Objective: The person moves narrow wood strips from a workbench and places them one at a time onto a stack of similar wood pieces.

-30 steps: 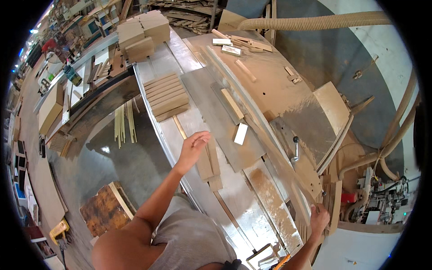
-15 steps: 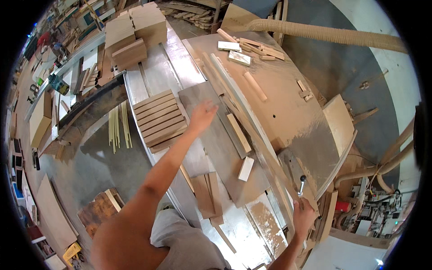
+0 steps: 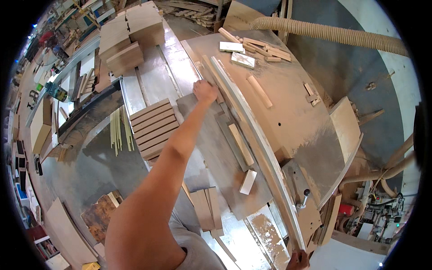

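Note:
My left hand (image 3: pixel 205 91) reaches across the saw table, its fingers curled down at a narrow wooden strip (image 3: pixel 219 96) beside the long fence. The fingertips are partly hidden. At the lower edge, my right hand (image 3: pixel 299 261) closes around the near end of the long pale fence (image 3: pixel 263 152). A wide grey-brown board (image 3: pixel 225 173) lies flat under my left forearm. On it rest a light wood block (image 3: pixel 241 145) and a small white-faced block (image 3: pixel 248 182). Left of the arm sits a row of brown slats (image 3: pixel 154 128).
Stacked wood blocks (image 3: pixel 130 33) stand at the far left of the metal table. Beyond the fence, offcuts (image 3: pixel 256 47) lie on a dusty surface. A black-knobbed lever (image 3: pixel 303 199) rises near my right hand. A ribbed hose (image 3: pixel 328 35) crosses the back.
My left hand has moved farther away, from over the board to the strip by the fence, its fingers closing. My right hand has left the lever area and dropped to the fence's near end.

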A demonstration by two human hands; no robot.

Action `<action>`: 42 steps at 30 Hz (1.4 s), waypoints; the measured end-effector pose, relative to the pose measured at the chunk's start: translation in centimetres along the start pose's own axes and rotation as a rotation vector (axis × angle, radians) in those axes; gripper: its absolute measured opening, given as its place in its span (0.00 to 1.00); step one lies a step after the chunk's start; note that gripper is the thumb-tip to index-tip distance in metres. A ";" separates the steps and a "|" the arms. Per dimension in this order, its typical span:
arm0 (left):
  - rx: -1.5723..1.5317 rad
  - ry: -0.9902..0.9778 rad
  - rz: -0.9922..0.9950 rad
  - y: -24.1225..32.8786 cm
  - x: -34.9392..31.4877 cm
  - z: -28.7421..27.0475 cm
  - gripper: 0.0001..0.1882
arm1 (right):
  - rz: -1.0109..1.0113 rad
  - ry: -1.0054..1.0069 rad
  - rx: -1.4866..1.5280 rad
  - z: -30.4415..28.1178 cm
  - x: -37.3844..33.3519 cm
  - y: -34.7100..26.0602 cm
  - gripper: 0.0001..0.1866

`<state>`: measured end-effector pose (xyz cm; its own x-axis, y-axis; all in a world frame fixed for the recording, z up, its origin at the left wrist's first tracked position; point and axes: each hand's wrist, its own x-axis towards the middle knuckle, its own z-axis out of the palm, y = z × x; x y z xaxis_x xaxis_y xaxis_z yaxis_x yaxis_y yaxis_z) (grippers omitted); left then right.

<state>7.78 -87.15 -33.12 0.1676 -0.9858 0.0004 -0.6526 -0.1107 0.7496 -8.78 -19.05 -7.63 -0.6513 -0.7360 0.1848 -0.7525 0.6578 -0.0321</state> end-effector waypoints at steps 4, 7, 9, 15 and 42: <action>-0.340 0.116 -0.024 1.1 -3.3 -1.5 0.13 | 0.249 0.112 0.151 -0.2 -4.1 -1.7 0.15; -0.338 0.012 0.224 1.6 -7.7 -4.0 0.13 | 0.339 0.114 0.295 -1.2 -6.4 -2.7 0.17; -0.353 -0.049 0.337 2.2 -12.7 -5.2 0.15 | 0.383 0.196 0.338 -0.7 -9.0 -1.1 0.17; -0.036 -0.604 0.664 4.0 -27.9 -8.6 0.16 | 0.600 0.351 0.459 -1.1 -13.3 -0.4 0.14; -0.783 -0.583 -0.080 3.9 -49.5 9.0 0.40 | 0.687 0.077 0.243 -1.0 -33.8 20.4 0.12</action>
<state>-9.75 -39.95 -36.20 -0.3390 -0.9099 -0.2391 0.0552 -0.2729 0.9605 -2.04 19.36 -13.57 -0.9820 -0.1511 0.1132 -0.1833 0.9062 -0.3810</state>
